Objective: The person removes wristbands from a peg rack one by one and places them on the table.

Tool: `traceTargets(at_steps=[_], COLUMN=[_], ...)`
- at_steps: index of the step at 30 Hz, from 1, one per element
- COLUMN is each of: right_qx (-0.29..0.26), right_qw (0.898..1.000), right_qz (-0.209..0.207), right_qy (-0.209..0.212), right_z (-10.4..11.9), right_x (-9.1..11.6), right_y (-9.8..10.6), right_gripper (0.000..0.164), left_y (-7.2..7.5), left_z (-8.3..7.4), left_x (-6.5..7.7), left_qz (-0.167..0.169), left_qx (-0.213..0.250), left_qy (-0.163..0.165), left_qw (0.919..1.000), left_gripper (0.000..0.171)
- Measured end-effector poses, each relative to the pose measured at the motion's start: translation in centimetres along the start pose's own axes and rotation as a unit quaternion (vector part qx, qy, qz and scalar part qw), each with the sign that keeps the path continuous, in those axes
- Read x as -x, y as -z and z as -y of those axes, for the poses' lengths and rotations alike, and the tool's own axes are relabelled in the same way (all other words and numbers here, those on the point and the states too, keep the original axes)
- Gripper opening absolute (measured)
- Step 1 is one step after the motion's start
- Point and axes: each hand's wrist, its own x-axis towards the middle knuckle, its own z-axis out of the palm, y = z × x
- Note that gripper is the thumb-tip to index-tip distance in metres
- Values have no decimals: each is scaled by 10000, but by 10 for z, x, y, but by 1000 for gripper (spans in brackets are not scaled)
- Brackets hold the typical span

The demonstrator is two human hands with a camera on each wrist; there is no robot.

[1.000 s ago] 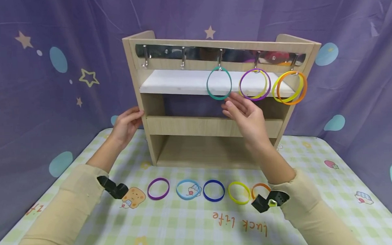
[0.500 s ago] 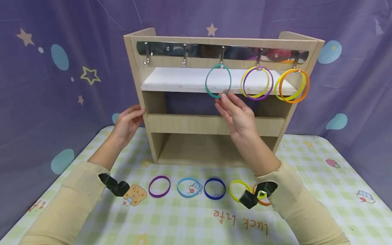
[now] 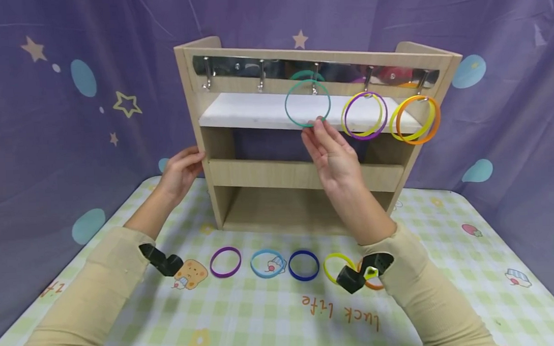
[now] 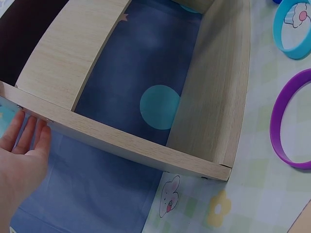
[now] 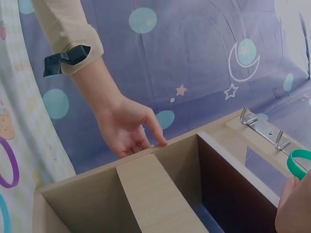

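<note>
With thumb and fingertips, my right hand (image 3: 338,168) pinches the lower edge of a teal wristband (image 3: 286,105). The wristband stands upright in front of the middle hook (image 3: 316,80) in the head view, and its upper part is mirrored in the metal strip. The right wrist view has the teal wristband (image 5: 295,167) at the right edge, near the hooks. My left hand (image 3: 178,179) touches the left side panel of a wooden shelf unit (image 3: 268,174). Its fingers (image 4: 31,131) reach the panel's outer face in the left wrist view.
A purple wristband (image 3: 387,115) and a yellow one share one hook; an orange wristband (image 3: 437,119) and another yellow one share the rightmost. Several wristbands lie in a row on the checked cloth, from purple (image 3: 211,264) to orange (image 3: 374,286), the latter partly behind the wrist camera.
My right hand has moved left and up and grips the teal wristband, which has risen from its hanging place at the middle hook. My left hand stays at the side panel.
</note>
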Motion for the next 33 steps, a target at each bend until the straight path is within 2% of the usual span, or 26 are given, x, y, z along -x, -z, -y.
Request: traceTargets(at_steps=[4, 9, 15, 20, 22, 27, 31, 33], right_qx=[13, 277, 422, 680, 997, 2094, 2660, 2872], right_qw=[9998, 9977, 9948, 9908, 9878, 9696, 9524, 9439], right_qz=[214, 621, 922, 1153, 1188, 1225, 1226, 1217], right_qy=[6, -41, -71, 175, 153, -319, -844, -1085], right_z=[1, -2, -6, -7, -7, -10, -19, -24], right_x=[4, 5, 6, 5, 6, 8, 7, 6], right_y=[-2, 3, 8, 7, 5, 7, 14, 18], right_gripper=[14, 16, 5, 13, 17, 21, 12, 18], left_y=[0, 0, 1, 0, 0, 0, 0, 0], left_z=[-2, -3, -2, -2, -2, -3, -1, 1], left_x=[0, 0, 1, 1, 1, 0, 0, 1], left_qz=[18, 50, 52, 54, 45, 33, 45, 30], left_qx=[2, -33, -4, -17, 5, -1, 2, 9], left_qy=[25, 22, 78, 1, -28, -34, -48, -59], left_qw=[10000, 10000, 10000, 10000, 10000, 10000, 10000, 10000], left_gripper=[21, 17, 19, 19, 18, 19, 20, 21])
